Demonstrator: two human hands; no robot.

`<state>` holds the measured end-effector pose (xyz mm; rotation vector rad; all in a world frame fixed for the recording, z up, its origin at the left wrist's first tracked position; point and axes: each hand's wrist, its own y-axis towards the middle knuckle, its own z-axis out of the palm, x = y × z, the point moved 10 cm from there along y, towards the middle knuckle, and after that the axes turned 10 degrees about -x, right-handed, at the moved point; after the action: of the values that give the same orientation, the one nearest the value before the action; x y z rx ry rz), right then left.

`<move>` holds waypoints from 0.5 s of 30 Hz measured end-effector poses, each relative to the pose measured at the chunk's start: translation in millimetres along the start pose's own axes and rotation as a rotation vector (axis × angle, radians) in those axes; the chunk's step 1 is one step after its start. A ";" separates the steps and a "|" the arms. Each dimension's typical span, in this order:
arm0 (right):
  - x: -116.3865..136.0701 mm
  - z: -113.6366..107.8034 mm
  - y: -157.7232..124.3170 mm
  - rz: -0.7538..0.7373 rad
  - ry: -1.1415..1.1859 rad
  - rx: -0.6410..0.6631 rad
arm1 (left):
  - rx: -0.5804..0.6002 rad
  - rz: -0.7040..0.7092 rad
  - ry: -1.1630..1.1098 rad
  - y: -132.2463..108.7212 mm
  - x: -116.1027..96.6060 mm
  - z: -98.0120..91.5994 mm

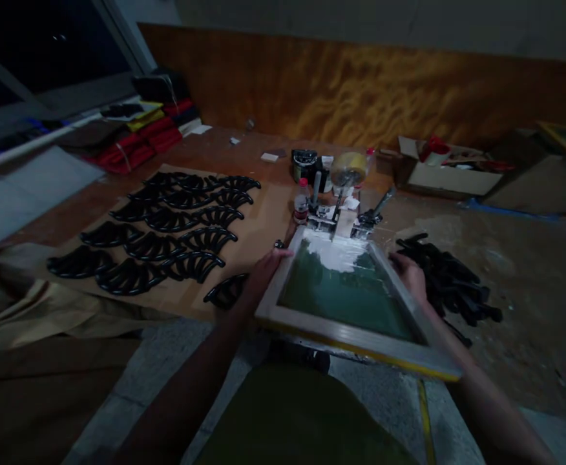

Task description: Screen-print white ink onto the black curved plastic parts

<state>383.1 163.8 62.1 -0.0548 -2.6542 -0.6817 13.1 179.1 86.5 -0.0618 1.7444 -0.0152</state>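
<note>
A screen printing frame (pixel 344 342) slopes in front of me, with green mesh (pixel 341 297) and white ink (pixel 334 253) spread over its far end. That far end sits at a metal hinge clamp (pixel 344 225). My left hand (pixel 269 266) is closed at the frame's left side, its thumb along the edge and the other fingers partly hidden. On the right side, my right hand (pixel 413 279) has curled fingers close to the frame, with something small and dark at their tips that I cannot make out. A heap of black curved parts (pixel 448 278) lies beside it.
Rows of black ribbed, wing-shaped parts (pixel 167 219) cover a brown sheet (pixel 263 223) at left. Behind the clamp stand a red-capped bottle (pixel 302 201), a dark tub (pixel 304 165) and a tape roll (pixel 348 169). An open carton (pixel 450 177) sits back right.
</note>
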 end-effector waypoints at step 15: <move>131.0 82.8 13.4 -0.382 -0.285 0.458 | 0.031 -0.173 0.018 -16.5 134.7 18.2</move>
<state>233.9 206.7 52.5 0.5302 -3.0633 -0.1606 8.3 156.3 -48.5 -0.1904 1.7519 -0.1694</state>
